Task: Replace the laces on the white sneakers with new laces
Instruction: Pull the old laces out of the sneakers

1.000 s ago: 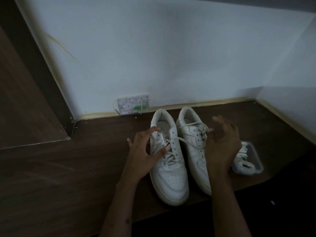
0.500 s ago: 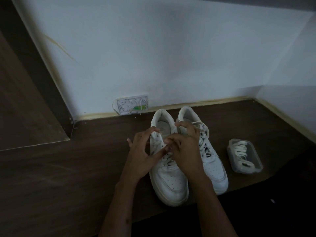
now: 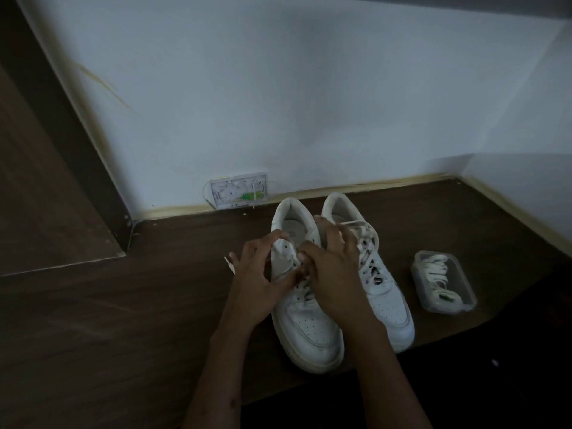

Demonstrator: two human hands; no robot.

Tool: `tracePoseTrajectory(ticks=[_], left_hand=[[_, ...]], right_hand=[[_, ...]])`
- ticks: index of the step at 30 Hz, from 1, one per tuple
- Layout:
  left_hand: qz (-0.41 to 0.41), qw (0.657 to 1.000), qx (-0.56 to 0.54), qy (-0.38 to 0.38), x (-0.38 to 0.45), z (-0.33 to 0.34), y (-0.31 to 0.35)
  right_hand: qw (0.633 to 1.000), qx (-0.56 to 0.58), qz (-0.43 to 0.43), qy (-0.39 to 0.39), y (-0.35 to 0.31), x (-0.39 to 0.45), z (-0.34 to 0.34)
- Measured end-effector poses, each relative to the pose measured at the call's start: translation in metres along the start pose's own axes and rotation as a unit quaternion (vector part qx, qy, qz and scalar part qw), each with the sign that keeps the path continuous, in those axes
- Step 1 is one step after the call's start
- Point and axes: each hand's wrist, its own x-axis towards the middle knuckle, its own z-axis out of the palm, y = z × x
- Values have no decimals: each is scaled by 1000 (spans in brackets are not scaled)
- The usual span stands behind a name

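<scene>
**Old lace coming out of the left sneaker**

On the dark tabletop (image 3: 93,320), against the wall, the white sneakers stand side by side with toes toward the person. A stray white lace end (image 3: 229,264) lies just left of the left hand (image 3: 257,286), whose curled fingers and thumb hold the left sneaker (image 3: 305,329) by its upper side. The right hand (image 3: 334,274) reaches across, fingers bent over the eyelets where the old lace (image 3: 305,289) crosses; it seems to pinch the lace, though the exact hold is hidden. The right sneaker (image 3: 383,301) beside it has loose laces. Farther right, well apart, a clear tub (image 3: 464,305) holds the new laces (image 3: 438,274).

The step looks like unlacing, still early. Next, the lace likely needs drawing out eyelet by eyelet while the shoe is steadied.

A second ago the right hand hovered spread over the right sneaker; it has since crossed to the left one. The left hand has barely shifted.
</scene>
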Motion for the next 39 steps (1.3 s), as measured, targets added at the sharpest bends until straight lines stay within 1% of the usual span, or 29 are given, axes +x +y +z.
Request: tracePoseTrajectory(ticks=[2, 3, 5, 6, 7, 8, 10, 11, 13, 14, 15, 16, 17, 18, 20, 22, 24, 25, 26, 27, 29, 31, 32, 33, 34, 35, 36, 39], left_hand=[[2, 1000, 2, -2, 0, 0, 0], [-2, 1000, 1, -5, 1, 0, 0], [-11, 1000, 2, -11, 1, 0, 0], [-13, 1000, 3, -13, 0, 1, 1], [-14, 1000, 3, -14, 0, 1, 1], [-15, 1000, 3, -14, 0, 1, 1], [-18, 1000, 2, -13, 0, 2, 2], [-19, 1000, 0, -12, 0, 2, 1], [-14, 1000, -1, -8, 0, 3, -1], [-10, 1000, -1, -6, 1, 4, -2], [-9, 1000, -2, -5, 0, 4, -3], [-8, 1000, -2, -4, 1, 4, -4], [-8, 1000, -3, -4, 1, 4, -4], [-9, 1000, -4, -5, 1, 3, -3], [-13, 1000, -6, -8, 0, 2, -1], [-21, 1000, -2, -15, 0, 1, 2], [-26, 999, 3, -21, 0, -1, 3], [-25, 999, 3, -21, -1, -1, 4], [-23, 1000, 4, -19, -1, -1, 4], [-22, 1000, 6, -16, -1, -1, 4], [-23, 1000, 11, -12, -1, -1, 5], [-22, 1000, 11, -10, -1, -1, 5], [-18, 1000, 11, -9, -1, -1, 4], [-14, 1000, 8, -7, 0, -1, 3], [-12, 1000, 5, -5, 0, 0, 3], [-10, 1000, 4, -4, 0, 0, 2], [-8, 1000, 4, -4, 1, 0, 2], [-7, 1000, 1, -6, 1, 1, 0]], right_hand=[[998, 29, 12, 61, 0, 1, 0], [992, 64, 44, 101, -1, 1, -2], [960, 137, 130, 205, -1, 1, -7], [942, 151, 162, 253, -1, 0, -11], [931, 154, 177, 280, 1, 0, -13], [929, 160, 179, 282, 2, 0, -16], [946, 166, 151, 233, 4, 1, -20], [964, 135, 115, 196, 4, 2, -22], [994, 42, 38, 96, 2, 2, -21], [999, 1, 18, 38, 0, 2, -18], [999, -25, 18, -9, -2, 1, -15], [998, -36, 27, -36, -3, 1, -11], [998, -35, 29, -37, -2, 0, -7], [999, -24, 28, -15, -2, 0, -6], [996, 13, 53, 67, -2, 1, -7], [975, 66, 135, 167, -1, 3, -13], [939, 92, 196, 267, 3, 3, -19], [929, 93, 205, 294, 6, 2, -21], [927, 94, 205, 300, 9, 2, -23], [930, 101, 201, 290, 9, 2, -24], [951, 112, 165, 235, 7, 3, -25], [984, 72, 86, 141, 4, 3, -20], [994, 47, 52, 87, 3, 2, -15], [998, 29, 32, 39, 2, 1, -8], [1000, 18, 24, 7, 2, -1, -3], [1000, 13, 24, -4, 2, -2, 0], [1000, 9, 22, 4, 3, -2, 2], [998, -5, 11, 56, 5, 0, 1]])
